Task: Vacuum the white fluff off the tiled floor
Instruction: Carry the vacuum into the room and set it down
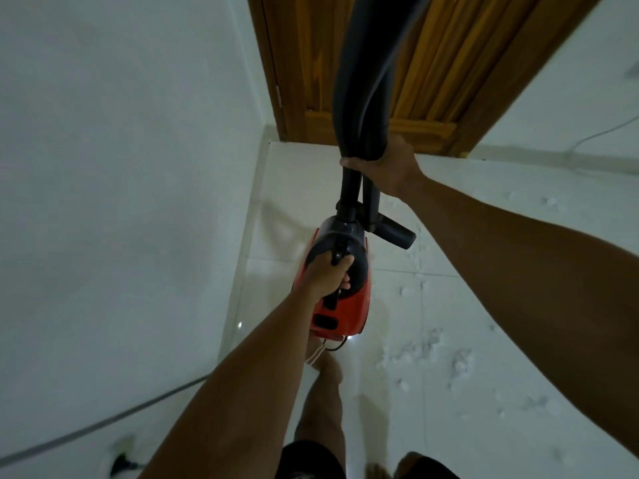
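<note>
Ahead, wooden door (432, 81) and white wall (121, 167); left hand (326, 276) clamped on vacuum handle (338, 253), right hand (383, 167) round hose (363, 81).

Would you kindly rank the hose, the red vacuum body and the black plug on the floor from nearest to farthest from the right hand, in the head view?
1. Hose: gripped in the right hand, upper centre.
2. Red vacuum body: just below, held by the left hand.
3. Black plug: far lower left, by the wall.
</note>
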Motion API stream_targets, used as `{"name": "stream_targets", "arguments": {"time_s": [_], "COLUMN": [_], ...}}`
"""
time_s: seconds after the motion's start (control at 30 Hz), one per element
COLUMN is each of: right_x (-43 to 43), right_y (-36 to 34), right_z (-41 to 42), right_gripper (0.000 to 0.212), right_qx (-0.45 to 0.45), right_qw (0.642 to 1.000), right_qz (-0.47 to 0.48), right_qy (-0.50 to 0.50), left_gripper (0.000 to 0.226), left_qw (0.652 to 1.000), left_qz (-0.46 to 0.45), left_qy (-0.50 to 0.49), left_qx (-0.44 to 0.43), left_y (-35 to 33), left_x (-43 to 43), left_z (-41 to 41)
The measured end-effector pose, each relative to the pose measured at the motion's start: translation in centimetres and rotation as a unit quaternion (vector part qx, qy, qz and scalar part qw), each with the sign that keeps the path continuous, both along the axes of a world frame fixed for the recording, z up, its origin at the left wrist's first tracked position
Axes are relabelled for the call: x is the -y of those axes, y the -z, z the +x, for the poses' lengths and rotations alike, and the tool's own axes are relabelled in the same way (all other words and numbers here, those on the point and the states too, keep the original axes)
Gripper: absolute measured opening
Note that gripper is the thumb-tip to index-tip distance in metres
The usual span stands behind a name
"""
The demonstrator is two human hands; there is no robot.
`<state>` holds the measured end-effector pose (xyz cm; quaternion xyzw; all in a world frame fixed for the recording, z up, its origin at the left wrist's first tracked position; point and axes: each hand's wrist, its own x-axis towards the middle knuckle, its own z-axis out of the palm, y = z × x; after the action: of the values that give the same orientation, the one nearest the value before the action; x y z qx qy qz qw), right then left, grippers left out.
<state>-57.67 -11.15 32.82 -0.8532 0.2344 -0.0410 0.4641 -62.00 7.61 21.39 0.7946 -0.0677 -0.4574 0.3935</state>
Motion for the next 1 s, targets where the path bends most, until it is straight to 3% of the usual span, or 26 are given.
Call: {"name": "stream_targets", "arguments": {"time_s": [0.33,0.53,0.77,0.93,1.0], "right_x": [-5.4,-8.7,-12.9,-15.6,-16.8], "right_y": [-5.4,-6.5,-3.5,2.3,5.2], "right_z": [-23.0,-33.5,-43.4,-50.9,-53.6], "right_gripper": [0.054,0.045,0.055,0.031,0.034], "right_qx": [0.035,0.005,-0.048,-0.092,-0.111], "right_qw": [0.999,1.0,0.998,0.995,0.993], "right_qz": [-0.019,-0.015,-0.03,-0.028,-0.031], "right_qy": [-0.009,-0.015,0.008,0.034,0.029], "left_gripper": [0.034,0.031,0.025,0.028,0.03], "left_qw": [0.999,1.0,0.998,0.998,0.997], "left_qz": [-0.013,-0.018,-0.02,-0.008,0.003], "left_qy": [-0.019,-0.025,-0.037,-0.027,-0.027], "left_qx": [0.037,0.001,-0.038,-0.061,-0.075], "left_y": [-4.6,-5.6,-2.4,2.5,5.4], "left_x": [-4.8,-8.1,-12.3,-15.4,-16.6], "left_z": [-22.4,-33.4,-43.9,-51.5,-54.3]}}
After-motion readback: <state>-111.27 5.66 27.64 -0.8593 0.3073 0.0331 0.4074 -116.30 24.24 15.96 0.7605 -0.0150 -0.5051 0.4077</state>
